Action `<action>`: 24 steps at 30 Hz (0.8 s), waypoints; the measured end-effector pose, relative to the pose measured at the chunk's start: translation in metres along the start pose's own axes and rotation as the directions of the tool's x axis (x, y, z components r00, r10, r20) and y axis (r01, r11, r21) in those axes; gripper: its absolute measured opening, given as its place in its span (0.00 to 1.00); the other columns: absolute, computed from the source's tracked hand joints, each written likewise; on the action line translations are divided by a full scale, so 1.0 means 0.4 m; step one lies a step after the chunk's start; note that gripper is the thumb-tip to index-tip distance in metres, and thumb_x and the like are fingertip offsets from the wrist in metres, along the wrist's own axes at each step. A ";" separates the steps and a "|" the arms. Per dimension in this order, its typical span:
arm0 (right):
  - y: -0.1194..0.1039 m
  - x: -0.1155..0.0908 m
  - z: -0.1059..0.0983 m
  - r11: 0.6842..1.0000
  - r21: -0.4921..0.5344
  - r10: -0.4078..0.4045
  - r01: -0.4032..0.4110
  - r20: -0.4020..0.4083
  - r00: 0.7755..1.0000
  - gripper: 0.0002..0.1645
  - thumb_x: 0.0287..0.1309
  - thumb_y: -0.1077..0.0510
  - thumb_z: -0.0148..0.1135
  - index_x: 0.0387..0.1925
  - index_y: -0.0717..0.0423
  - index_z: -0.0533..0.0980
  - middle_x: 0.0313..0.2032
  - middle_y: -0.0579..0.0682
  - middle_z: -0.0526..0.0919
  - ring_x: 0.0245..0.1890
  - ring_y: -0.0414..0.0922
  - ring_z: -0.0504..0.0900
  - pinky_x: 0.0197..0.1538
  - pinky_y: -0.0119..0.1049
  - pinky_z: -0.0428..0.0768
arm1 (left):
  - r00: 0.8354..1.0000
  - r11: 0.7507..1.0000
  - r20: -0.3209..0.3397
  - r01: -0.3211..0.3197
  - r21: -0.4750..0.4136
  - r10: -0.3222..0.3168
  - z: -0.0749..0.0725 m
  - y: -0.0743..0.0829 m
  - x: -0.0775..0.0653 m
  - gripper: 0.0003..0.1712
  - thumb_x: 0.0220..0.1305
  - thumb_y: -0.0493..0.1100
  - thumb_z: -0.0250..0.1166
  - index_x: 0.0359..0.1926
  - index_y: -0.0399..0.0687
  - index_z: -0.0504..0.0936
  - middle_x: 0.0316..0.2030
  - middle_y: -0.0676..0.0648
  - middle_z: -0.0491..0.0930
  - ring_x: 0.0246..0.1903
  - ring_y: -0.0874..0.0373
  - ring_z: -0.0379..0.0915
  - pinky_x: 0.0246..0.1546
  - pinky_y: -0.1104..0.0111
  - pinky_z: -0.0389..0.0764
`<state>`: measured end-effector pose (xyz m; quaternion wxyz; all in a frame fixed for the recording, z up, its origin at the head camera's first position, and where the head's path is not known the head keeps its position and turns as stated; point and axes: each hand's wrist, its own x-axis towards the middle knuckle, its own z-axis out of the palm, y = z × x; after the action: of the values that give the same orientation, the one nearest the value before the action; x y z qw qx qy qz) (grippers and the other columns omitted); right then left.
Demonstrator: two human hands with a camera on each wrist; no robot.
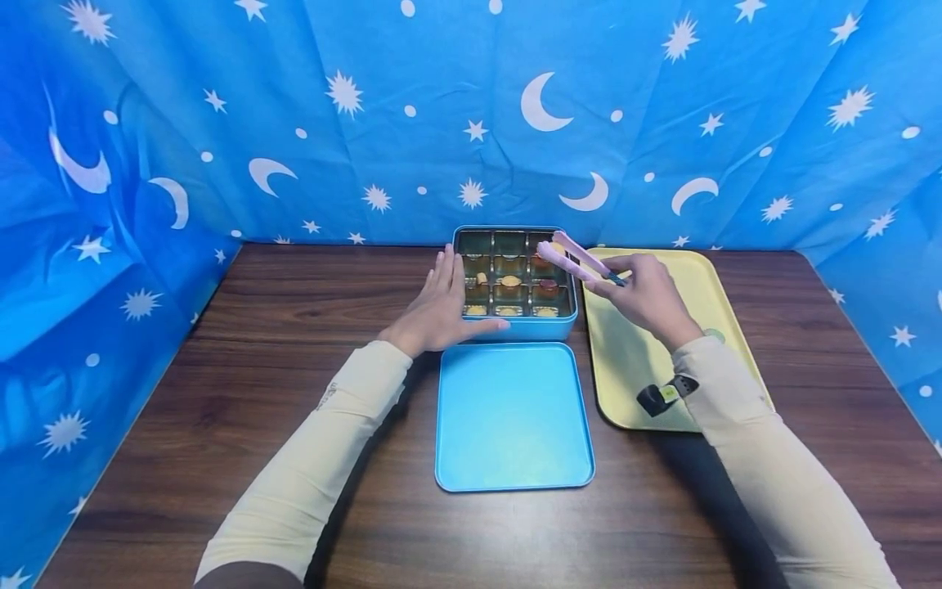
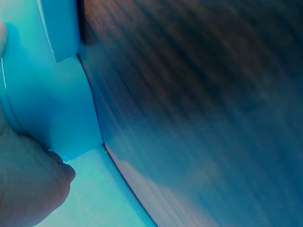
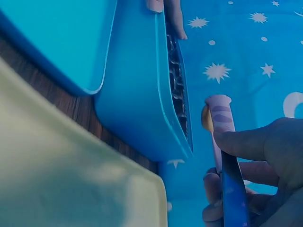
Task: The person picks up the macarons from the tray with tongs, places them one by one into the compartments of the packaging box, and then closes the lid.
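A blue square tin (image 1: 518, 329) with a divided insert stands at the back of the table, holding several small cookies and sweets, such as a round yellow cookie (image 1: 510, 281) and a dark red piece (image 1: 548, 285). My left hand (image 1: 441, 309) rests along the tin's left side with straight fingers, its thumb across the front rim. With my right hand (image 1: 648, 294) I grip pink tongs (image 1: 570, 263), whose tips hang over the tin's back right compartments. A small tan, rounded piece (image 3: 206, 118) sits between the tong tips in the right wrist view.
The tin's light blue lid (image 1: 515, 417) lies on the table directly in front of it. A yellow tray (image 1: 625, 376) is to the right under my right arm, with a pale green item (image 1: 714, 335) partly hidden by the sleeve. A blue patterned curtain (image 1: 441, 123) hangs behind the table.
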<state>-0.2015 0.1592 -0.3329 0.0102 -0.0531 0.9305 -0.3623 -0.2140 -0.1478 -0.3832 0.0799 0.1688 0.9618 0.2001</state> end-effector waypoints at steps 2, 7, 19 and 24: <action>-0.011 0.015 0.012 1.000 0.004 0.001 -0.001 0.008 1.000 0.27 0.66 0.51 0.68 0.59 0.65 0.80 0.41 0.60 0.80 0.24 0.48 0.70 0.25 0.37 0.66 | 1.000 1.000 0.002 0.003 -0.007 -0.003 0.000 0.001 -0.001 0.80 0.50 0.87 0.54 0.79 0.39 0.26 0.78 0.42 0.16 0.76 0.50 0.12 0.76 0.53 0.33; -0.034 0.048 0.044 1.000 0.014 -0.021 0.021 0.019 1.000 0.25 0.66 0.54 0.68 0.58 0.65 0.80 0.44 0.60 0.80 0.33 0.51 0.71 0.28 0.38 0.68 | 1.000 1.000 -0.001 0.010 -0.013 -0.011 0.001 0.002 -0.002 0.80 0.50 0.87 0.54 0.79 0.39 0.27 0.78 0.43 0.16 0.76 0.51 0.11 0.76 0.54 0.33; -0.071 0.089 0.085 0.999 0.033 -0.032 0.031 0.028 0.999 0.21 0.66 0.56 0.68 0.55 0.65 0.81 0.43 0.61 0.82 0.40 0.53 0.73 0.31 0.38 0.70 | 1.000 1.000 -0.012 0.009 -0.004 -0.009 0.000 0.001 -0.001 0.79 0.51 0.87 0.55 0.79 0.40 0.26 0.78 0.42 0.18 0.77 0.48 0.14 0.76 0.54 0.33; -0.079 0.094 0.088 0.999 0.040 -0.025 0.024 0.028 0.999 0.22 0.67 0.55 0.67 0.56 0.64 0.81 0.43 0.60 0.81 0.40 0.53 0.74 0.31 0.39 0.71 | 1.000 1.000 -0.012 0.013 -0.008 -0.013 -0.002 0.001 -0.003 0.79 0.50 0.87 0.54 0.79 0.41 0.25 0.78 0.42 0.17 0.77 0.48 0.14 0.76 0.54 0.33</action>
<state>-0.2338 0.1085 -0.3368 0.0199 -0.0696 0.9221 -0.3801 -0.2130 -0.1481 -0.3821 0.0762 0.1610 0.9625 0.2045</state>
